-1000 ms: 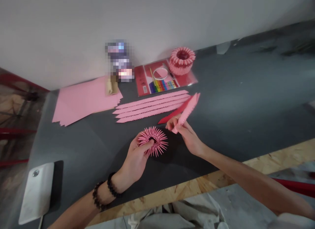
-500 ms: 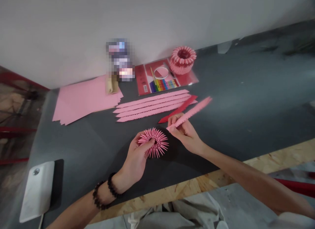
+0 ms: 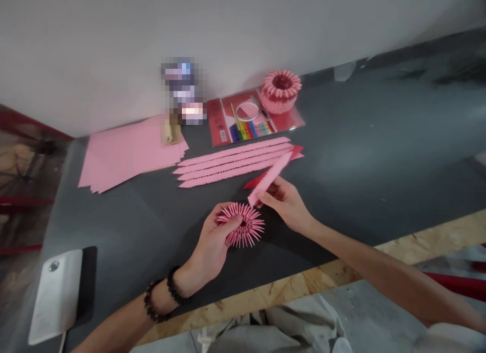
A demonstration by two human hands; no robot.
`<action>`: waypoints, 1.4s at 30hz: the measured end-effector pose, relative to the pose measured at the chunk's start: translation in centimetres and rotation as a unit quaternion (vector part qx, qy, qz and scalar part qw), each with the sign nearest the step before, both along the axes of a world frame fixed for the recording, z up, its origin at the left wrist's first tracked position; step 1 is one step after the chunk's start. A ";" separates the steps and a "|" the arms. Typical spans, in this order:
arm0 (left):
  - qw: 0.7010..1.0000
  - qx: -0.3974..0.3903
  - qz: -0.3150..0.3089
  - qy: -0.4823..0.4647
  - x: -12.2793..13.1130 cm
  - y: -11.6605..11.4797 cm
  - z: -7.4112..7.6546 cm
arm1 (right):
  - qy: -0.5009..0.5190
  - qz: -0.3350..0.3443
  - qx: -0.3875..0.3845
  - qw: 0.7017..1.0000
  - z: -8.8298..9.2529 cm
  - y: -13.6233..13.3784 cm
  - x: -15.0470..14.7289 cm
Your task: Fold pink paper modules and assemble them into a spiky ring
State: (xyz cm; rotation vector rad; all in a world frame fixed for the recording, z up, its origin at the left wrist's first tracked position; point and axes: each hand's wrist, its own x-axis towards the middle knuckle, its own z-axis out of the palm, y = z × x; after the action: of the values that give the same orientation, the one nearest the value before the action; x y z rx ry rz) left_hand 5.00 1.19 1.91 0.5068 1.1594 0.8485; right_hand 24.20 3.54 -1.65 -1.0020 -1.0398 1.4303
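My left hand (image 3: 218,234) is closed on a round, spiky pink paper ring (image 3: 248,230), its thumb near the central hole. Just up and to the right, my right hand (image 3: 283,199) pinches a pink folded-paper strip (image 3: 271,177) by its lower end, close to the ring's upper edge. Several similar pink strips (image 3: 228,166) lie side by side on the dark table beyond. A red strip (image 3: 252,182) rests slantwise at their right end, partly behind the held strip.
Pink paper sheets (image 3: 121,153) lie at the left under a small beige object (image 3: 172,133). A phone (image 3: 186,90) leans on the wall. A pink paper pot (image 3: 281,92) sits on a red packet (image 3: 220,123). A white device (image 3: 56,295) is at lower left.
The strip in my right hand has swung to a steeper angle and moved left, its lower end now nearer the ring. My left hand has shifted slightly right and down with the ring.
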 end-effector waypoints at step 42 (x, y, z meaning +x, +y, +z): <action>0.992 0.015 0.102 -0.068 0.0 -0.6 -0.5 | 0.040 -0.037 -0.015 0.998 -0.8 -0.1 0.4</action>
State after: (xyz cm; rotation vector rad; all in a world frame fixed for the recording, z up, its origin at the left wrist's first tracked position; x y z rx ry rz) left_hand 4.98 0.61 1.37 0.3523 1.0873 1.0623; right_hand 24.62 3.47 -2.41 -0.9873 -0.9172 1.4179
